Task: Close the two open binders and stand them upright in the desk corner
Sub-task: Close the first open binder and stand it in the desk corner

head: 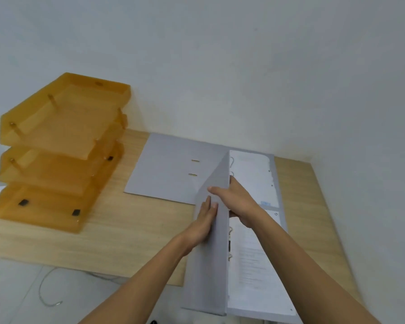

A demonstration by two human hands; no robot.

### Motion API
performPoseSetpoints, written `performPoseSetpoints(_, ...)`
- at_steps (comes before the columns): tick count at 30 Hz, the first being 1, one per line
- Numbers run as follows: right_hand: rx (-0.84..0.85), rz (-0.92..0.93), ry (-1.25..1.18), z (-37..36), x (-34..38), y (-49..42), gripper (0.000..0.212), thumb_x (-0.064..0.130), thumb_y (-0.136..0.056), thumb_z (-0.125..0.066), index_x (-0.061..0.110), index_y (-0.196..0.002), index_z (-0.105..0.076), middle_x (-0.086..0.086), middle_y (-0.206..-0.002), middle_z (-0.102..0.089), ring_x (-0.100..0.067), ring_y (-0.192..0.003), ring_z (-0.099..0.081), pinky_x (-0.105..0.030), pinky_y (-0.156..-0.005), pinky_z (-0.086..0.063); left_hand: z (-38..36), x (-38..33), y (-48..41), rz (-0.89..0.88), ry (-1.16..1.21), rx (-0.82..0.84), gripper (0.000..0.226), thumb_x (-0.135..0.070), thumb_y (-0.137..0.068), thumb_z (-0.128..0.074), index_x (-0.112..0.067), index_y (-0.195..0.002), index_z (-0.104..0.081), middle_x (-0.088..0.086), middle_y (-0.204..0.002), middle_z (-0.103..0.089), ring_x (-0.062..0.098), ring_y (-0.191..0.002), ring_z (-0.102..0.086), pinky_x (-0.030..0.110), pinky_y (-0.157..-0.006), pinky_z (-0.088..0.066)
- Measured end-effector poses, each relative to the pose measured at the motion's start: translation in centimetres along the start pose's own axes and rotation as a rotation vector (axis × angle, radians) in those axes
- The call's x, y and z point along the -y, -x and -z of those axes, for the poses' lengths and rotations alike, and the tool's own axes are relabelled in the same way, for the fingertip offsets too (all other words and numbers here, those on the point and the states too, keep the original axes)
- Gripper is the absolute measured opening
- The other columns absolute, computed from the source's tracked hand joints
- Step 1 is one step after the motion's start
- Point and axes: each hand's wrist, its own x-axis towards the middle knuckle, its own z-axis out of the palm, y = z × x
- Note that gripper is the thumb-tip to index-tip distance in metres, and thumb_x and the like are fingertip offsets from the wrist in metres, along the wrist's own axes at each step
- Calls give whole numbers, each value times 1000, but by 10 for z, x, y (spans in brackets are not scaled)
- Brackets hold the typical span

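wood desk [117,232], white wall | left hand [202,226] flat on near binder's cover [211,265] | right hand [237,202] gripping cover edge

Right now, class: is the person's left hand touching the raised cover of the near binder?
Touching. The head view shows the left hand with its fingers pressed flat on the raised cover, no gap visible.

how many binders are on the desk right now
2. One grey cardboard binder lies open flat at the back of the desk by the wall. The second grey binder lies nearer, its cover lifted halfway by both hands, overlapping the first binder's front edge.
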Motion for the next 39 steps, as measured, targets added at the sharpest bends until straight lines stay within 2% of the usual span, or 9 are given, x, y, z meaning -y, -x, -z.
performPoseSetpoints(4,-109,11,68,44,-29,7,40,24,-92,-62,24,-132,-55,-1,-122,-67,-27,-107,-67,-34,-68,-57,-29,7,-18,41,-244,-112,85,-79,-90,-23,-42,-160,9,-10,-172,11,19,-159,9,51,-128,2)
performPoseSetpoints(8,-150,39,25,81,-64,8,39,14,-91,-62,22,-129,-60,-1,-121,-70,-25,-108,-68,-38,-81,-58,-45,16,-25,67,-382,-140,75,-59,-102,-28,-33,-162,8,-2,-171,17,30,-157,17,49,-125,7)
performPoseSetpoints(16,-295,-19,-109,149,-160,-5,38,9,-88,-73,10,-125,-65,-10,-120,-72,-26,-102,-70,-36,-88,-56,-75,53,-39,111,-705,-223,94,-79,-85,-38,-43,-160,7,-13,-169,23,23,-157,21,68,-120,-8)
performPoseSetpoints(19,-343,-88,-142,168,-195,-12,41,10,-85,-75,9,-125,-64,-13,-122,-72,-30,-106,-70,-44,-95,-57,-94,61,-35,89,-628,-340,104,-62,-89,-58,-26,-163,4,-6,-172,11,28,-159,3,54,-125,-15)
performPoseSetpoints(24,-365,-107,61,186,-230,-12,73,10,-84,-72,18,-150,-43,1,-133,-56,-29,-125,-58,-28,-91,-46,-100,74,-29,230,-332,-425,97,-30,-80,-82,-9,-154,-24,5,-147,-49,27,-133,-54,37,-109,-44)
performPoseSetpoints(27,-204,-96,420,176,-245,-13,92,21,-84,-74,23,-161,-23,-11,-168,-16,-32,-154,-21,-38,-120,-29,-108,73,-24,263,-397,-417,86,-17,-84,-79,-9,-152,-27,6,-139,-52,23,-122,-55,27,-98,-40)
performPoseSetpoints(29,-56,-78,476,163,-252,-11,89,26,-88,-71,23,-161,-20,-9,-171,-1,-30,-157,-8,-38,-126,-17,-111,74,-21,298,-424,-416,89,-18,-85,-78,-8,-155,-24,11,-149,-50,29,-132,-52,30,-100,-40)
performPoseSetpoints(33,247,-120,453,140,-266,3,83,28,-93,-65,23,-162,-18,-4,-172,5,-30,-158,4,-38,-125,-10,-112,81,-16,365,-365,-430,86,-30,-87,-76,-8,-154,-27,12,-149,-50,33,-134,-52,31,-95,-42)
performPoseSetpoints(39,174,-151,314,138,-268,5,72,27,-98,-58,20,-161,-23,0,-172,0,-25,-158,5,-38,-125,-8,-106,86,-24,415,-131,-478,80,-38,-53,-88,-10,-125,-64,9,-120,-75,26,-100,-74,40,-87,-60)
